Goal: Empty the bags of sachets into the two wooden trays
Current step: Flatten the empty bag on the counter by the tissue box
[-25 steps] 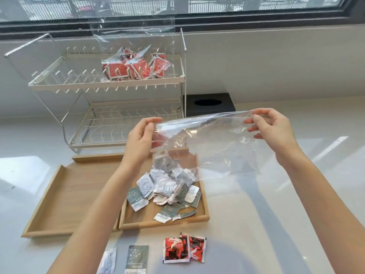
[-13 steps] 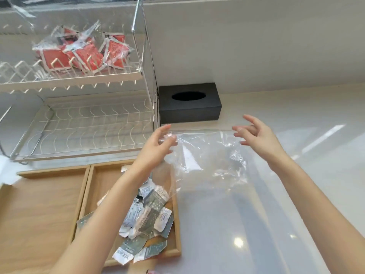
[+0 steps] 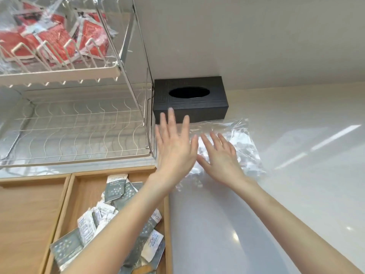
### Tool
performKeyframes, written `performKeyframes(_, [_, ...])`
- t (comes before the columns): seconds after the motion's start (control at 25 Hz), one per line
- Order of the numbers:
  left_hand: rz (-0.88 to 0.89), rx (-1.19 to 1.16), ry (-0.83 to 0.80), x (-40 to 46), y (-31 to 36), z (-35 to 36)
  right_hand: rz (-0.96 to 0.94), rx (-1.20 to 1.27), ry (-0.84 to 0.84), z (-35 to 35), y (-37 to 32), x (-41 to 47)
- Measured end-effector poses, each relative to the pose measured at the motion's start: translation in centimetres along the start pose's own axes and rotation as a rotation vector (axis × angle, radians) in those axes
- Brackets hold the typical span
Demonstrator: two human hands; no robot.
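Both hands are spread flat, gripping nothing — the left hand [image 3: 174, 147] and right hand [image 3: 221, 159] lie over the empty clear bag [image 3: 246, 147] on the counter [image 3: 276, 204]. Grey sachets [image 3: 110, 220] fill the right wooden tray [image 3: 79, 186].

Sachets [image 3: 110, 218] in right tray [image 3: 79, 186]; bag [image 3: 243, 147] beside.

Bare forearms, apparently no sleeves

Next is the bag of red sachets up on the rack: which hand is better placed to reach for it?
Probably the left hand. It is open beside the rack, on the bag of red sachets side. The right hand lies flat on the empty bag, farther away.
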State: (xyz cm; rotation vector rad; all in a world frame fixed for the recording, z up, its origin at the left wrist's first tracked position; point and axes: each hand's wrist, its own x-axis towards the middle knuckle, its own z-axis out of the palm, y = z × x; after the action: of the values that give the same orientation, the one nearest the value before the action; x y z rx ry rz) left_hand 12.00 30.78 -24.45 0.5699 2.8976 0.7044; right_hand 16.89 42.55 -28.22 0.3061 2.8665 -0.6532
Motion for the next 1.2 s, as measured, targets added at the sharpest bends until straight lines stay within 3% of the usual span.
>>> performKeyframes(0.12, [-0.033, 0.045, -0.148, 0.0, -0.4, 2.7, -0.038, 0.108, 0.151, 0.1, 0.4, 0.5])
performKeyframes(0.24, [0.027, 0.181, -0.121, 0.4, -2.0, 4.4, -0.039, -0.125, 0.276, 0.4, 2.9, 1.0])
performKeyframes(0.64, [0.108, 0.320, -0.131, 2.2, -3.7, 6.0, 0.058, -0.231, 0.203, 2.4, 2.7, 2.3])
performKeyframes(0.96, [0.085, 0.304, -0.273, 2.6, -4.0, 6.2, 0.059, -0.311, 0.202, 3.3, 2.8, 2.5])
performKeyframes(1.2, [0.077, 0.321, -0.351, 2.9, -4.1, 6.1, 0.084, -0.259, 0.110, 3.5, 2.7, 2.6])
